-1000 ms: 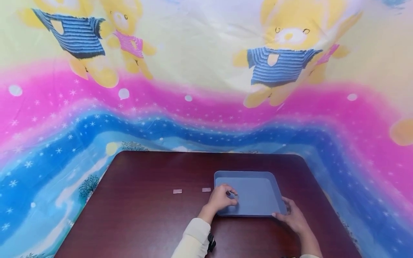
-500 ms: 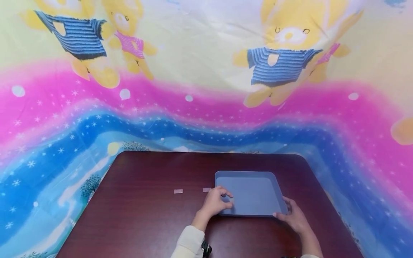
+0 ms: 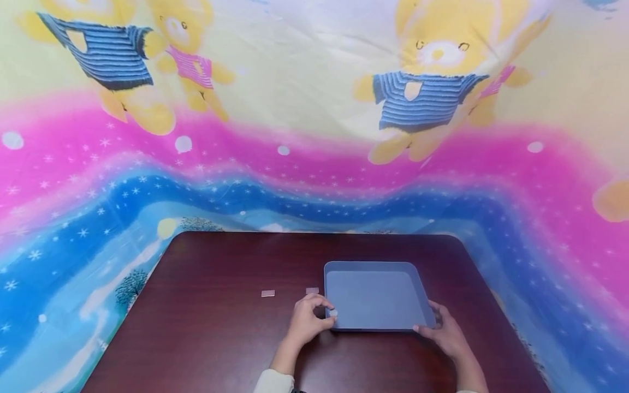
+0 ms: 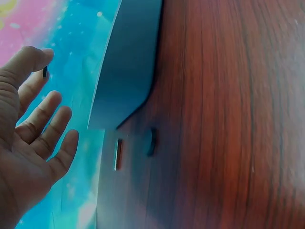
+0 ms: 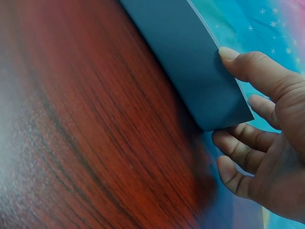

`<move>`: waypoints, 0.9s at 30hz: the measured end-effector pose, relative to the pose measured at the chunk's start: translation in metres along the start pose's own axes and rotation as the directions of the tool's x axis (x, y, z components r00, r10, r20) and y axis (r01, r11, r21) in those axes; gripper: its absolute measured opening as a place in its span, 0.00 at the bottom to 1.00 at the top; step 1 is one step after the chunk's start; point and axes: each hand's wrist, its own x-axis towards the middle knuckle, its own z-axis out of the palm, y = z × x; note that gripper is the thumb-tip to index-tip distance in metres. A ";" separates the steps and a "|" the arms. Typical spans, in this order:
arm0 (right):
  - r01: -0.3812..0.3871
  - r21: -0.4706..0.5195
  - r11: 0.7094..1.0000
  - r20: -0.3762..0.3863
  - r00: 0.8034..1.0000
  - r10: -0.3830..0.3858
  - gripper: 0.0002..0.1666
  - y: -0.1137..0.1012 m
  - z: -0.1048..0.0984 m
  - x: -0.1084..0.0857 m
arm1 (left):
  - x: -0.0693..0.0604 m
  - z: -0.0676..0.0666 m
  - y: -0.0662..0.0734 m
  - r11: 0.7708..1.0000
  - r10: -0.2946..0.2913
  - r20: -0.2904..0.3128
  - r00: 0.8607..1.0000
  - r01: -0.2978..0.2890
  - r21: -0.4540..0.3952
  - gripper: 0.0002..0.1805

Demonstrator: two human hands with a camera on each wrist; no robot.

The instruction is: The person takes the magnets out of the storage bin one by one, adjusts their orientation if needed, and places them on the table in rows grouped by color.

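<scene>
A grey-blue rectangular tray (image 3: 378,297) lies on the dark wooden table. My left hand (image 3: 306,323) is at its near left corner, pinching a small flat piece (image 3: 333,313) between thumb and index finger. Only the thin dark edge of that piece (image 4: 45,71) shows in the left wrist view; the other fingers are spread loosely. At the near right corner, my right hand (image 3: 448,331) grips the tray, the thumb on its rim and fingers against the side (image 5: 190,62). Two small pinkish rectangular pieces, one (image 3: 267,293) farther left and one (image 3: 312,291) beside the tray, lie on the table.
A dark rounded shape (image 4: 151,141) shows on the table in the left wrist view; I cannot tell what it is. Behind the table (image 3: 221,327) hangs a cloth (image 3: 295,164) printed with bears and snowflakes.
My left hand has moved left and nearer, from over the inside of the tray to its near left corner, still pinching. The right hand keeps its hold on the tray.
</scene>
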 end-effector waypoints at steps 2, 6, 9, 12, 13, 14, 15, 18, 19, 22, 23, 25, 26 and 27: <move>-0.003 0.001 1.000 -0.005 1.000 0.003 0.55 0.001 0.001 0.000 | -0.004 -0.005 -0.001 1.000 -0.011 -0.019 1.000 0.011 -0.005 0.11; -0.004 -0.003 1.000 -0.013 1.000 0.004 0.54 0.004 0.002 0.002 | -0.010 -0.016 0.000 1.000 -0.015 -0.048 0.999 0.015 0.002 0.11; -0.004 0.002 1.000 -0.010 1.000 0.004 0.55 0.006 0.002 0.002 | -0.014 -0.024 -0.001 1.000 -0.005 -0.067 0.998 0.006 0.017 0.11; -0.005 0.000 1.000 -0.005 1.000 0.005 0.55 0.007 0.003 0.003 | -0.017 -0.035 -0.004 1.000 0.007 -0.084 0.996 -0.004 0.031 0.12; -0.006 0.004 1.000 0.000 1.000 0.006 0.55 0.008 0.003 0.002 | -0.020 -0.038 -0.005 0.999 0.004 -0.091 0.996 -0.001 0.036 0.12; -0.006 -0.002 1.000 0.004 1.000 0.006 0.56 0.009 0.002 0.002 | -0.022 -0.041 -0.006 0.999 -0.003 -0.101 0.995 0.006 0.038 0.12; -0.006 -0.009 1.000 0.006 1.000 0.006 0.56 0.010 0.002 0.001 | -0.025 -0.044 -0.008 0.999 -0.006 -0.110 0.994 0.010 0.041 0.13; -0.010 -0.014 1.000 0.012 1.000 0.010 0.56 0.010 0.001 0.003 | -0.032 -0.054 -0.017 0.997 -0.024 -0.141 0.990 0.034 0.065 0.13; -0.012 -0.016 1.000 0.014 1.000 0.012 0.56 0.011 0.000 0.003 | -0.035 -0.056 -0.020 0.996 -0.033 -0.149 0.988 0.045 0.079 0.14; -0.014 -0.015 1.000 0.016 1.000 0.014 0.57 0.010 -0.001 0.002 | -0.044 -0.065 -0.029 0.989 -0.052 -0.172 0.984 0.074 0.125 0.13; -0.011 -0.008 1.000 0.016 1.000 0.011 0.56 0.009 -0.001 0.002 | -0.047 -0.068 -0.032 0.986 -0.053 -0.180 0.982 0.080 0.147 0.13; -0.009 -0.001 1.000 0.017 1.000 0.009 0.56 0.008 0.001 0.001 | -0.053 -0.074 -0.036 0.979 -0.060 -0.195 0.979 0.096 0.181 0.13; -0.007 0.002 1.000 0.016 1.000 0.007 0.56 0.008 0.002 0.001 | -0.056 -0.077 -0.038 0.976 -0.065 -0.203 0.977 0.105 0.190 0.14; -0.007 0.007 1.000 0.016 1.000 0.007 0.56 0.008 0.002 0.000 | -0.059 -0.079 -0.039 0.974 -0.071 -0.209 0.975 0.112 0.196 0.14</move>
